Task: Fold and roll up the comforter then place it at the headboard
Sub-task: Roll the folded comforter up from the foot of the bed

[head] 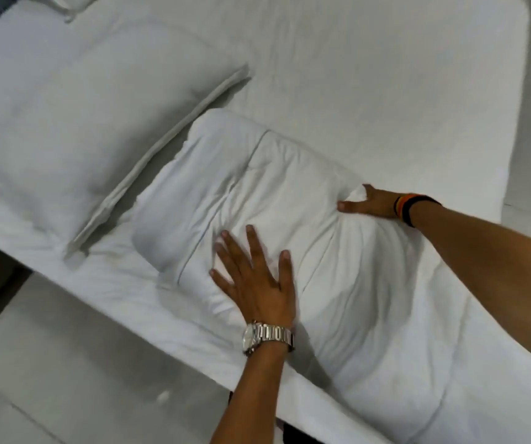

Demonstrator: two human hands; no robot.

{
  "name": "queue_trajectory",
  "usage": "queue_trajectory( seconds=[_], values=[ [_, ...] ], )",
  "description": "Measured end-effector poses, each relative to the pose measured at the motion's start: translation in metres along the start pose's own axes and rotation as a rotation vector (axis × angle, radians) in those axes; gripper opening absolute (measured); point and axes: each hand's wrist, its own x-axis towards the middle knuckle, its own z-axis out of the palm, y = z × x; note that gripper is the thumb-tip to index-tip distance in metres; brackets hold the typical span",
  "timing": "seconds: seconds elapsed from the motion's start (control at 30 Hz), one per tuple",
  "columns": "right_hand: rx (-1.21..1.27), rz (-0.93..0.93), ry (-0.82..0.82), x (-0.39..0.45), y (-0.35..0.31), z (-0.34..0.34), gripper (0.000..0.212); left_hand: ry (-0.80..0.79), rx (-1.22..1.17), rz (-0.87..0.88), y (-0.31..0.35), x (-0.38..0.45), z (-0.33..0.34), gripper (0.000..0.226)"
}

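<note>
The white comforter (347, 267) lies folded into a thick strip along the near edge of the bed, its rolled, bulging end (193, 193) pointing toward the pillows. My left hand (254, 280), with a metal watch on the wrist, rests flat with fingers spread on the near side of the roll. My right hand (366, 203), with a dark striped wristband, reaches over to the far side of the roll, fingers pressed against the fabric there. Whether it pinches the fabric is unclear.
A large white pillow (75, 129) lies to the left of the roll, and the corner of another pillow (72, 3) shows at the top left. The white bedsheet (370, 68) stretches beyond. Pale floor (49, 363) runs along the near bed edge.
</note>
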Motion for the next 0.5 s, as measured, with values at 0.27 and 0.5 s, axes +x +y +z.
queue_trajectory(
  seconds=[0.27,0.5],
  values=[
    [0.042,0.017,-0.071,0.000,-0.009,0.003,0.123,-0.019,-0.971,-1.027,-0.001,-0.065,0.009,0.146],
    [0.111,0.165,-0.041,0.003,-0.006,0.003,0.153,0.082,-1.139,-1.125,-0.001,-0.073,0.018,0.149]
  ],
)
